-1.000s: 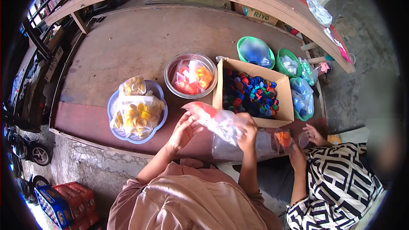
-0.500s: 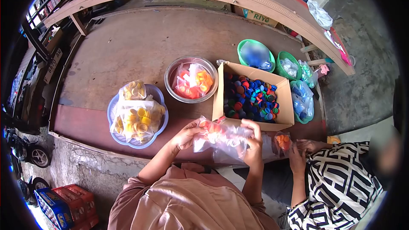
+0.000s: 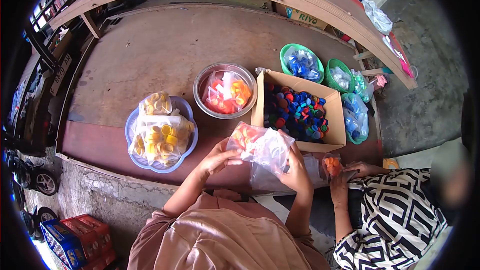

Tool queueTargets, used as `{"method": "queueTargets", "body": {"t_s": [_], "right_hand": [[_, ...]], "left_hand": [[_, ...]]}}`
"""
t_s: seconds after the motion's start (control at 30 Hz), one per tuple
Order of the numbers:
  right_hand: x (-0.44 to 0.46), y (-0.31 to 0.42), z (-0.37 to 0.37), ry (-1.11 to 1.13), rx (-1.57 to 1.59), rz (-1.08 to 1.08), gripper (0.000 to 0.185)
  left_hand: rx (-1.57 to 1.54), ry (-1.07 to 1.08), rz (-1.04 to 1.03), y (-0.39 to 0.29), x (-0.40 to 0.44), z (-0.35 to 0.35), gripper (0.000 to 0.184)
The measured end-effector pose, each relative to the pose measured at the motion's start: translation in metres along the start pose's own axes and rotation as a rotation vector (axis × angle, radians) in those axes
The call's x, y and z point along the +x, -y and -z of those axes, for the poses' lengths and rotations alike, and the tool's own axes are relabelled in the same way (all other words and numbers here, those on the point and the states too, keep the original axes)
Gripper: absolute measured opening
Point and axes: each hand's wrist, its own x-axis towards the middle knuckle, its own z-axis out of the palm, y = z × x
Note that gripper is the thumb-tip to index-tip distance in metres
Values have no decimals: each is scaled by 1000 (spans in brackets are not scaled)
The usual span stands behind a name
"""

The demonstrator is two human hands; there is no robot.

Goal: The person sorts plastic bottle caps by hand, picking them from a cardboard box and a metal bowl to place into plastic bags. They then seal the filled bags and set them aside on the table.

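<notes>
In front of my body a clear plastic bag (image 3: pixel 245 135) is held up over the table's near edge. Orange-pink bottle caps show in its left part; its right part looks white and crumpled. My left hand (image 3: pixel 220 158) pinches its lower left side, thumb on top. At the right side, my right hand (image 3: pixel 298 172) has its fingers closed around the bag, partly hidden behind the plastic. Just beyond stands a cardboard box (image 3: pixel 256 105) of loose caps, mostly blue, red and green. Flat clear plastic bags (image 3: pixel 312 170) lie on the table under and beside my right hand.
A metal bowl (image 3: pixel 199 101) holds bagged pink and orange caps; a lavender basin (image 3: pixel 131 137) holds bagged yellow ones. Green baskets (image 3: pixel 283 57) stand behind the box. At right, a co-worker's hand (image 3: pixel 340 182) holds a small bag of orange caps (image 3: pixel 332 165). A raised shelf spans the back.
My right hand has turned and lowered slightly, its fingers now behind the bag. The bag is raised a little, its white part bunched more tightly. The co-worker's hands have shifted slightly.
</notes>
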Motion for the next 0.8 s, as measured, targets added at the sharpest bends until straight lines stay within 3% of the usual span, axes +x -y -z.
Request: {"method": "queueTargets", "body": {"t_s": [0.07,0.2,0.3,0.33,0.37,0.43,0.5,0.53,0.57,0.6,0.67,0.77,0.8], "right_hand": [[0,-5,5,-23,-37,-23,63],[0,-13,6,5,-67,-11,74],[5,-7,-2,13,-120,42,75],[4,-6,-3,28,-134,5,70],[4,-6,-5,42,-146,-34,65],[6,-7,-10,-12,-188,-84,68],[6,-6,-25,-13,-258,-192,70],[11,-6,-40,15,-201,-54,73],[12,-1,-50,118,-3,-74,68],[11,-5,-64,110,-7,18,60],[18,2,-73,157,33,-6,56],[22,-2,-71,278,86,-14,56],[22,-6,-67,351,97,18,54]], "left_hand": [[141,-74,7,2,2,12,50],[237,38,-136,6,2,25,40],[296,-43,9,6,0,30,35],[324,-39,-40,9,1,32,33],[313,-78,-99,13,0,35,50],[1027,-251,-423,11,-13,32,83],[1255,-143,-563,-8,-28,1,101],[1368,-84,-632,-13,-31,-13,110],[1364,-26,-677,-8,-28,-18,112],[1363,0,-749,-1,-25,-20,111],[1297,8,-863,10,-16,-15,109],[1218,-77,-629,4,-23,-12,105],[1333,-98,-669,0,-22,-12,96]]}}
